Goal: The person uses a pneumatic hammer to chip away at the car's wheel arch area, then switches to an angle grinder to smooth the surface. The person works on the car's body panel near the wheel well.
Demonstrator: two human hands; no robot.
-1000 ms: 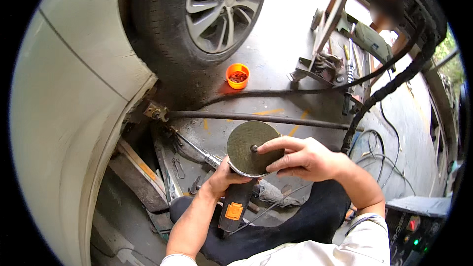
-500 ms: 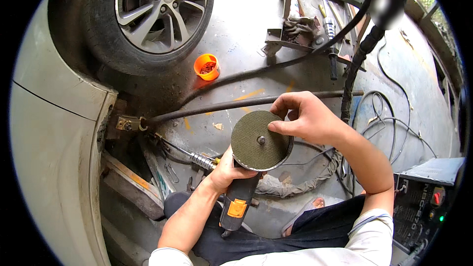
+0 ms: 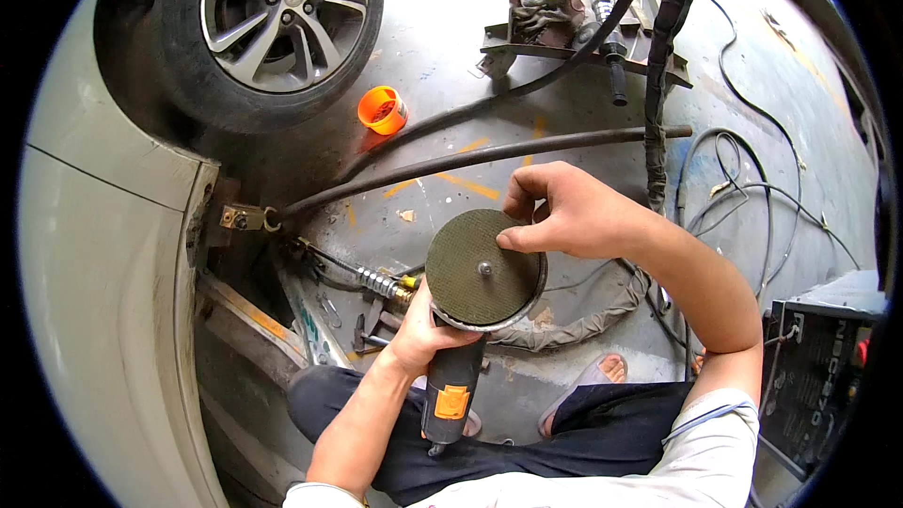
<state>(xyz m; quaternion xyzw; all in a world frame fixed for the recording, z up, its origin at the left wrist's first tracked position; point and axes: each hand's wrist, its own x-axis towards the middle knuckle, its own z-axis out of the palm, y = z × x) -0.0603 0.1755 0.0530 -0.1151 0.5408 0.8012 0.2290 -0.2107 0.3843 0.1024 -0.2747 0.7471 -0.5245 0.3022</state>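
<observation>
An angle grinder (image 3: 458, 364), dark-bodied with an orange patch, is held over my lap with its head pointing away from me. My left hand (image 3: 414, 339) is closed round it just below the head; some of the fingers are hidden behind the tool. A round dark-green mesh disc (image 3: 461, 263) sits on the spindle and faces up, with the guard's metal rim along its lower right. At the disc's upper right edge, my right hand (image 3: 578, 212) pinches it, thumb on the face and fingers curled at the rim.
On the left stands a light car body (image 3: 113, 254), its wheel (image 3: 282, 14) beyond. An orange tub (image 3: 383, 110) sits near the tyre. A long metal bar (image 3: 489, 162) crosses ahead. Cables (image 3: 743, 146) and a black machine (image 3: 814, 367) are at right. A metal rack (image 3: 527, 38) holds gloves and tools.
The view has shifted, so the surroundings sit higher and further left. Both hands keep their grip on the grinder and disc; the disc looks little changed.
</observation>
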